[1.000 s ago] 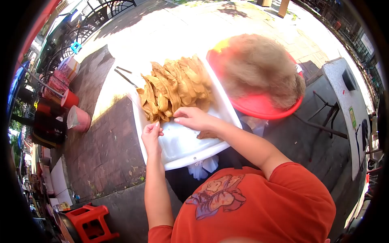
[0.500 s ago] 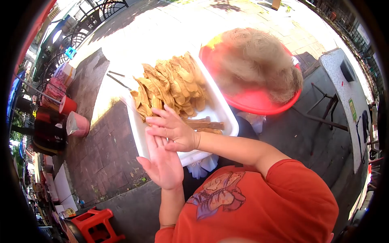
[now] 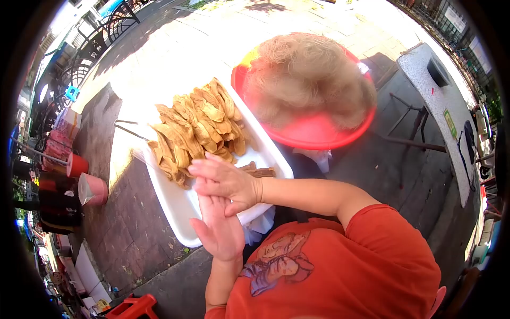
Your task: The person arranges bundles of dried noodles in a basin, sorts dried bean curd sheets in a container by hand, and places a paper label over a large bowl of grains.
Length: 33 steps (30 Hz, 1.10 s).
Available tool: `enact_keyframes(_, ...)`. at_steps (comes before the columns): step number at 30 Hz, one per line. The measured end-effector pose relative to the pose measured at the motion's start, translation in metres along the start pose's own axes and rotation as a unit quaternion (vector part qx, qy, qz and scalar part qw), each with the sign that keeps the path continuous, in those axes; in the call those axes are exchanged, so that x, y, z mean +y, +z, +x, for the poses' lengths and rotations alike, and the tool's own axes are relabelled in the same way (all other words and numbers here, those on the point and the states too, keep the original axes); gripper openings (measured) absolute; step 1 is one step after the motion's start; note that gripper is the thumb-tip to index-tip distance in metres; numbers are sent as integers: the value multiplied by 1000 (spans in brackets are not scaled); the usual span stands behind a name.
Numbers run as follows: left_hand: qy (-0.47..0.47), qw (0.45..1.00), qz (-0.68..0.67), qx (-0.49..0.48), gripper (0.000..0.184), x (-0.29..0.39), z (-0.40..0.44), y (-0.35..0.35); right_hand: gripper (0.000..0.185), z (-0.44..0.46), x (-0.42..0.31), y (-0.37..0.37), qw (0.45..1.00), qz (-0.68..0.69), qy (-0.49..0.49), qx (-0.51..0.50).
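Palm up and fingers stretched out, my left hand [image 3: 220,231] is over the near edge of a white tray [image 3: 186,234]. My right hand [image 3: 228,183] lies across its fingers, palm down and fingers extended, touching them. I see nothing held in either hand. Brown, wrinkled, flattened strips [image 3: 196,122] are heaped at the far side of the tray, just beyond my fingers. A few darker brown pieces [image 3: 260,171] lie apart near the tray's right side.
A red basin [image 3: 319,139] with a pale, fibrous tangled mass [image 3: 313,80] stands right of the tray. Farther right is a grey speckled table [image 3: 435,101]. Pink bucket [image 3: 93,190] and red bucket [image 3: 77,165] are at left, a red stool [image 3: 133,307] at lower left.
Earlier, my hands were apart over the tray; they have come together, the right one across the left fingers. The view has shifted, and the brown pieces at the tray's right side show more clearly.
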<state>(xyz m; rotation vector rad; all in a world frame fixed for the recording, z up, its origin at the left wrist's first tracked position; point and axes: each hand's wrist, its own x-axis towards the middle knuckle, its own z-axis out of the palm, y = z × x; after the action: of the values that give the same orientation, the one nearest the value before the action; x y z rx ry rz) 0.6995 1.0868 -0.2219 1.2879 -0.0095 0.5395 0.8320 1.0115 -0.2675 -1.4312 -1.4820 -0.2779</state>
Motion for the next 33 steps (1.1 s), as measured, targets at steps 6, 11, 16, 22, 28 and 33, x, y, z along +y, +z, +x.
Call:
enact_keyframes(6,149,834,527,-68,71,25,-15,-55,42,-22,35,-56,971,-160,168,56)
enact_keyframes(11,-168,503,847,-24,80,-16,-38,-139,50,-56,31,-74,922,-218,282,-149)
enact_keyframes(16,-249,682,685,68,78,-30,-32,-148,50,-75,52,-65,908,-116,377,-137)
enact_keyframes(22,-217,779,571,142,72,-39,-31,-153,48,-73,61,-65,913,42,397,-78)
enact_keyframes(28,-242,795,541,131,71,-36,-29,-159,40,-65,64,-70,895,47,427,-123)
enact_keyframes(33,-257,781,555,125,70,-36,-28,-162,35,-55,66,-69,891,36,433,-131)
